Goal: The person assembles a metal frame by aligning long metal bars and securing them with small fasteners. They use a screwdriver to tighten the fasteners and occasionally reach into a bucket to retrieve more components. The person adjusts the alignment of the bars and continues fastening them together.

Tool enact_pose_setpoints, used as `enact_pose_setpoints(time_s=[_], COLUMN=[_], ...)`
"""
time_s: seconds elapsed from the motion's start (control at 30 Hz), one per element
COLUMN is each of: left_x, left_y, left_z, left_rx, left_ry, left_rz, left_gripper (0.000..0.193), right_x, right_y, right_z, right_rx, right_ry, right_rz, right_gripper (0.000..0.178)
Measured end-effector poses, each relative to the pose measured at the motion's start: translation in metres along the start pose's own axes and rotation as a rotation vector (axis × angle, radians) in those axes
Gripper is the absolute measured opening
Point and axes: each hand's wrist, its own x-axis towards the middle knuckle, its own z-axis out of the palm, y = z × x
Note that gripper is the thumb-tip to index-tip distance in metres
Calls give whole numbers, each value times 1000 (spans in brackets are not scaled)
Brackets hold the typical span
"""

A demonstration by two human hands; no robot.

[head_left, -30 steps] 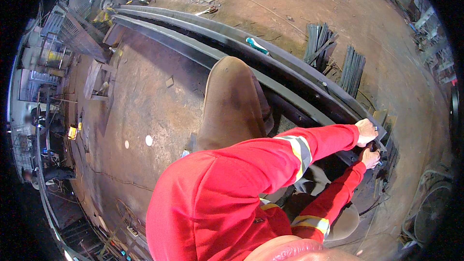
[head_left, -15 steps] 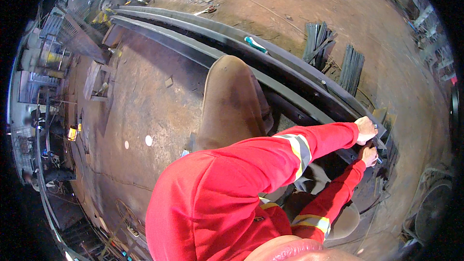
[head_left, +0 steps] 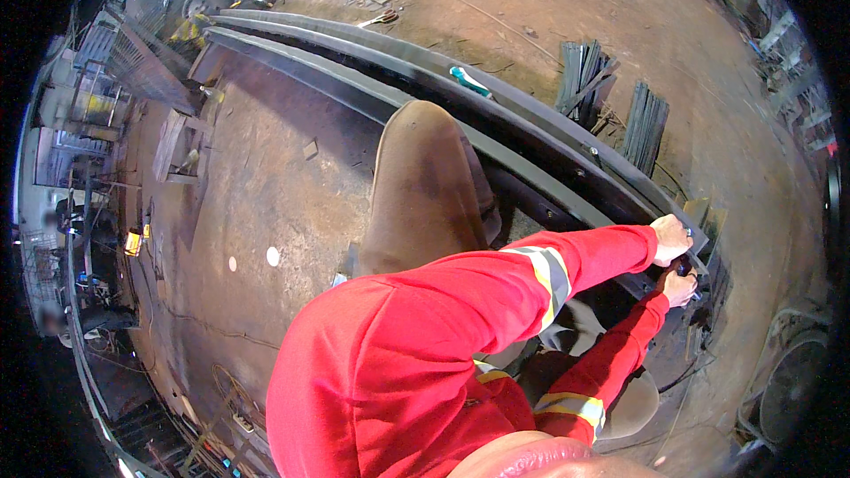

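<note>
Two long dark steel beams (head_left: 531,164) run side by side from the far left to the right. My left hand (head_left: 670,241) is closed at their right end, against the metal; what its fingers grip is hidden. Just below it, my right hand (head_left: 680,287) is closed around something small and dark. A short light metal tip shows beside its fingers, but I cannot make out the kind of thing. A teal-handled tool (head_left: 469,81) lies on the far beam.
Bundles of dark flat strips (head_left: 645,128) lie on the floor beyond the beams. A round fan-like guard (head_left: 794,394) stands at the lower right. A small metal stand (head_left: 180,149) is at the left, and a cable (head_left: 212,332) crosses the floor.
My right hand has turned slightly at the beam end, and more of a dark thing shows between the two hands. My left hand stays in place.
</note>
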Motion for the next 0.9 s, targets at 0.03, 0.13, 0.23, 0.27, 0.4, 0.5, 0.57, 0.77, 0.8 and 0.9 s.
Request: enact_pose_setpoints(time_s=[0.03,0.13,0.23,0.27,0.4,0.5,0.57,0.77,0.8,0.9], left_x=[-1,6,5,4,2,2,3,6,7,5], left_y=[0,1,3,2,0,2,3,2,3,-2], left_z=[0,3,0,0,-1,-3,-3,3,3,-4], left_rx=[-5,23,15,13,17,19,18,0,-8,-57], left_ry=[-12,42,9,12,26,21,16,27,17,-46], left_rz=[3,24,13,20,40,33,27,32,29,16], left_gripper=[34,34,34,34,35,34,34,34,33,32], right_x=[-4,6,3,2,0,2,1,-3,-3,-9], right_y=[-6,6,6,2,-4,-2,-4,-9,-10,-17], right_z=[-8,-1,-1,-2,-5,-5,-6,-14,-14,-14], right_rx=[-4,-36,-79,-86,-81,-129,-151,-9,-30,-43], right_ry=[-43,7,9,13,10,-34,-41,98,74,20], right_rz=[6,-12,-14,-25,-13,4,8,10,12,6], right_gripper=[49,48,46,46,45,45,45,45,45,45])
